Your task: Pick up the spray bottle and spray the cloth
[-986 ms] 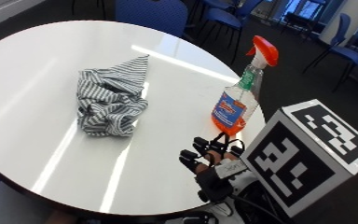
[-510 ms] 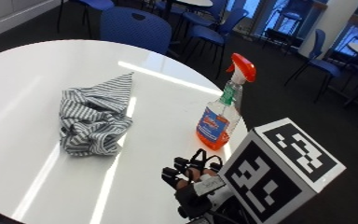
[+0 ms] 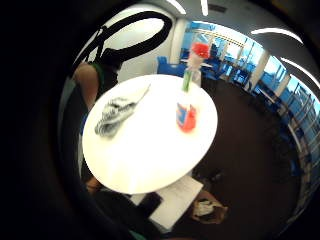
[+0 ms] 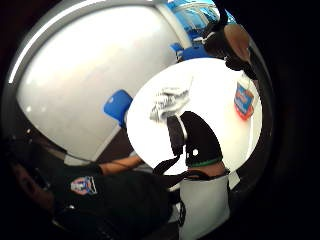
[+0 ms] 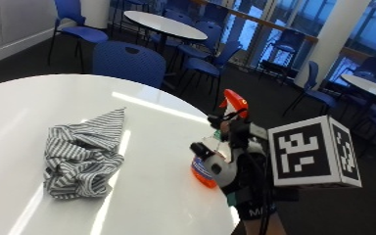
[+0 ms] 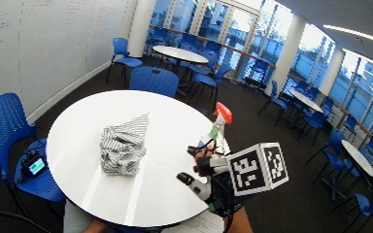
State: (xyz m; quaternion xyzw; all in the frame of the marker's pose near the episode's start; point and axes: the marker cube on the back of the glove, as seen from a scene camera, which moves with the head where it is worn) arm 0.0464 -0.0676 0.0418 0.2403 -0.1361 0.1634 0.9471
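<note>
Comparing with the outside view of a moment ago, the gloved right hand [image 5: 240,152] is now found much nearer to the spray bottle [image 5: 215,156]: before, it was low at the table edge and well apart from the bottle, and now it is raised just beside the bottle, on the side towards the person. That camera has also shifted, so only the hand's approach is counted as a real change. The bottle stands upright near the edge of the white table [image 5: 38,98], its red trigger head at the top, and it is not lifted yet. The striped cloth [image 5: 83,154] lies crumpled on the table, well apart from the bottle. Whether the fingers are spread or curled round the bottle cannot be told, because they are hidden behind the glove's fittings. The reach is judged nearly finished, and gripping, lifting and spraying remain to be done.
</note>
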